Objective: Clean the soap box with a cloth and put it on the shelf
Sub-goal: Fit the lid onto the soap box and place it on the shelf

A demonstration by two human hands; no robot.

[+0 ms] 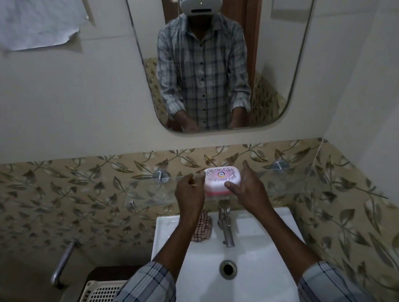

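A pink and white soap box (221,178) with a patterned lid sits on the glass shelf (289,182) above the sink. My right hand (247,187) is spread around its right side, thumb touching the front edge, fingers reaching past the far corner. My left hand (189,192) hovers just left of the box with fingers loosely curled and nothing in it. A checked cloth (203,228) lies on the sink ledge, partly hidden under my left forearm.
A white sink (266,258) with a steel tap (225,224) lies below the shelf. A mirror (211,56) hangs above. A white plastic basket (97,299) stands at lower left beside a metal wall pipe (62,262).
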